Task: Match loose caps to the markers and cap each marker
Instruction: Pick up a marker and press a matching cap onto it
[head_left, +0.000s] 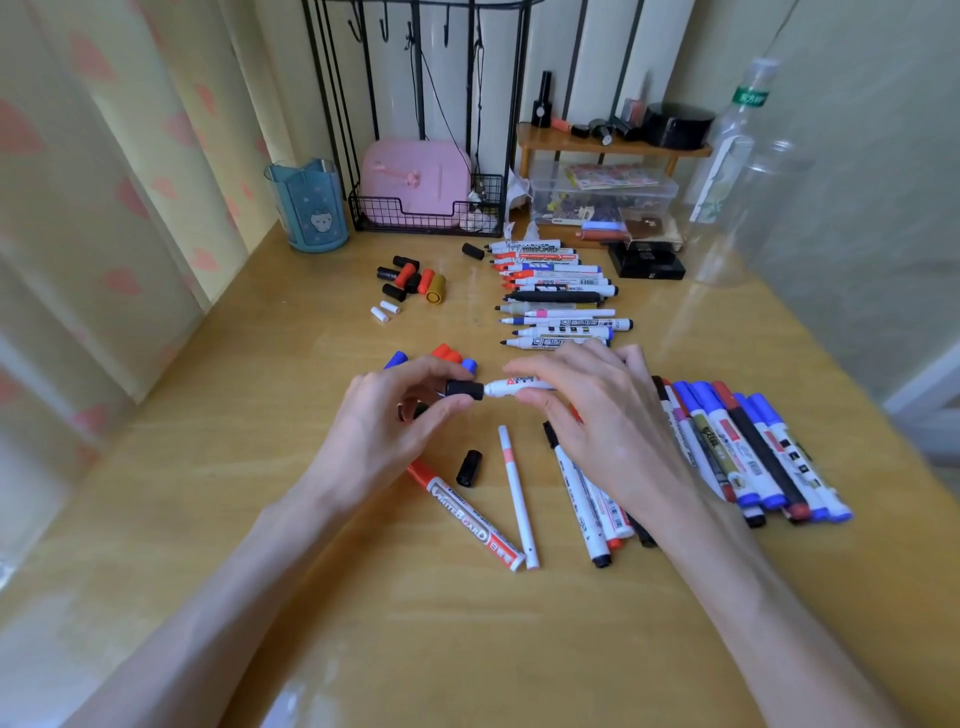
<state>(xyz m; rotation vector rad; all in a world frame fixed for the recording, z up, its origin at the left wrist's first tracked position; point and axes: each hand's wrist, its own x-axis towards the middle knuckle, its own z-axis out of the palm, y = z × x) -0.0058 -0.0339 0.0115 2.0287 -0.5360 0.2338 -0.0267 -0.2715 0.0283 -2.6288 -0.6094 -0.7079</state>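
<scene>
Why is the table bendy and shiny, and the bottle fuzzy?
Head view: the wide lens bows the yellow wooden table at its edges; pale glare lies along its near edge; the clear plastic bottle at right is smeared; the centre is sharp.

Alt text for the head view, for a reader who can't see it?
Over a wooden desk, the left hand pinches a black cap at the tip of a white marker gripped by the right hand. Uncapped markers lie in a row behind, capped ones at right, loose caps back left.
</scene>
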